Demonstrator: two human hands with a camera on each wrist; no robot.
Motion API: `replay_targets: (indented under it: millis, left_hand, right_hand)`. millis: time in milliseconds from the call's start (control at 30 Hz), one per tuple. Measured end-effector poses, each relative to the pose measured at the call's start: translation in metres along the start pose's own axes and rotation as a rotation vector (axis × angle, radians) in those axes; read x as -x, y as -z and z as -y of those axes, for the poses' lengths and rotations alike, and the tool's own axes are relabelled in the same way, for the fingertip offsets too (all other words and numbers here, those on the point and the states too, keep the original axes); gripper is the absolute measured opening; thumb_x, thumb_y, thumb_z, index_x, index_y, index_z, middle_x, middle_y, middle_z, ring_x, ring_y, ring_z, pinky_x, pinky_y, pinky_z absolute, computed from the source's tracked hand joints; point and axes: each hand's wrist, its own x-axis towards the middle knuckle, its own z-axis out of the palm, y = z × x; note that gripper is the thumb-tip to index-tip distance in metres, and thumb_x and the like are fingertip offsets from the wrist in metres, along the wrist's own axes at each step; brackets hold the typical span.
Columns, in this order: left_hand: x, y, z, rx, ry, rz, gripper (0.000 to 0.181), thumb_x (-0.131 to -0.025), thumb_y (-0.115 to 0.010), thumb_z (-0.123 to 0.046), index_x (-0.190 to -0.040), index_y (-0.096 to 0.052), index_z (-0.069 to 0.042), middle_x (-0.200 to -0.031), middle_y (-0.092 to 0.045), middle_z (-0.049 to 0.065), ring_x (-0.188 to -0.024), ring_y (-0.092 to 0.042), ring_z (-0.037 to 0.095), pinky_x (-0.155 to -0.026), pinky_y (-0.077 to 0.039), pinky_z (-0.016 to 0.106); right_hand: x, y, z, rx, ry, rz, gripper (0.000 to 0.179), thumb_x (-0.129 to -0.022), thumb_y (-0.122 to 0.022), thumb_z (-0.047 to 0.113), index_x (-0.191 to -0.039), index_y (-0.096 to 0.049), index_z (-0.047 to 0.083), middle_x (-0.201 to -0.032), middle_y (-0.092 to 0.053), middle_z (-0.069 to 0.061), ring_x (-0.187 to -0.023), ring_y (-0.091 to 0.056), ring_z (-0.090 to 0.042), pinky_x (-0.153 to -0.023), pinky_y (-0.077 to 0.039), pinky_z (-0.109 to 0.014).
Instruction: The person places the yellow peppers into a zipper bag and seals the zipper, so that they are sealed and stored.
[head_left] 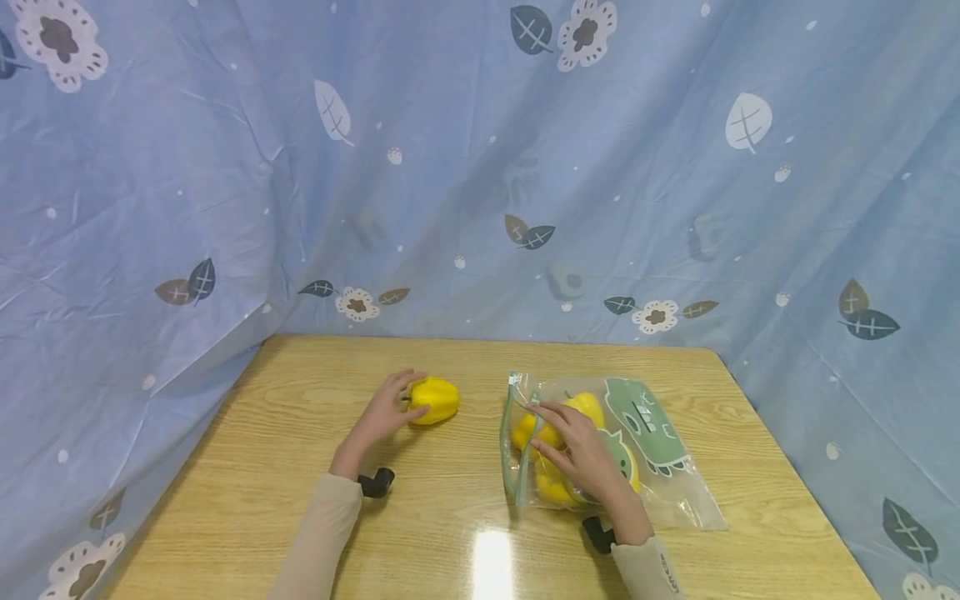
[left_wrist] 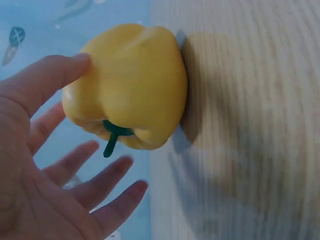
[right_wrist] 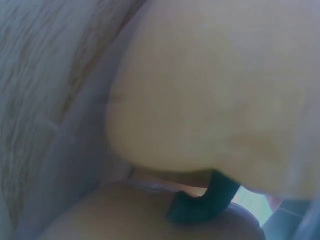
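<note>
Left hand (head_left: 384, 415): fingers spread and mostly straight, set about a loose yellow pepper (head_left: 437, 402). In the left wrist view the thumb tip meets the pepper's side; the other fingers fan out beyond its green stem (left_wrist: 114, 140). The pepper lies on the wooden table (head_left: 420, 533), its stem end toward the palm.

Right hand (head_left: 588, 450): laid over a clear bag (head_left: 697, 504), thumb and fingers apart at the green strip (head_left: 507, 442) along its mouth. Cannot tell whether they pinch the plastic. Several yellow peppers (head_left: 587, 406) sit inside the bag, beneath the right hand and just beyond it. The bag's mouth faces the left hand; its printed far end extends out to the right of the right hand. Right wrist view, blurred: two peppers close together, a stem between them.

Beyond both hands: blue patterned cloth (head_left: 450, 167). Light sleeves (head_left: 322, 525) on both forearms.
</note>
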Motion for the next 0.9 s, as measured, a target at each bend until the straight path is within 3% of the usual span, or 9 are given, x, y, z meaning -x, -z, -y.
replay_targets:
  millis: [133, 533, 900]
  left_hand:
    - [0.002, -0.003, 0.001, 0.017, 0.017, -0.003, 0.049, -0.082, -0.071, -0.019, -0.126, -0.054, -0.009, -0.132, -0.048, 0.013, -0.121, -0.045, 0.034, -0.099, -0.043, 0.047]
    - [0.013, -0.013, -0.009, 0.077, 0.045, -0.100, 0.047, -0.078, -0.075, -0.023, -0.121, -0.058, -0.014, -0.126, -0.053, 0.008, -0.115, -0.052, 0.032, -0.095, -0.047, 0.044]
    - [0.023, -0.024, -0.030, 0.224, 0.049, -0.065, 0.046, -0.077, -0.076, -0.023, -0.119, -0.058, -0.019, -0.127, -0.050, 0.006, -0.115, -0.051, 0.034, -0.090, -0.051, 0.040]
  right_hand:
    - [0.000, 0.000, 0.000, 0.004, 0.001, -0.002, 0.052, -0.087, -0.064, 0.032, -0.135, -0.049, 0.021, -0.128, -0.054, -0.011, -0.113, -0.052, -0.027, -0.092, -0.044, -0.048]
    - [0.000, 0.001, 0.001, 0.013, 0.009, 0.003, 0.051, -0.086, -0.064, 0.032, -0.134, -0.050, 0.018, -0.127, -0.055, -0.011, -0.112, -0.053, -0.027, -0.092, -0.045, -0.047]
    - [0.001, 0.001, 0.002, 0.011, 0.001, 0.007, 0.051, -0.086, -0.064, 0.032, -0.133, -0.050, 0.019, -0.127, -0.055, -0.010, -0.113, -0.052, -0.027, -0.093, -0.044, -0.047]
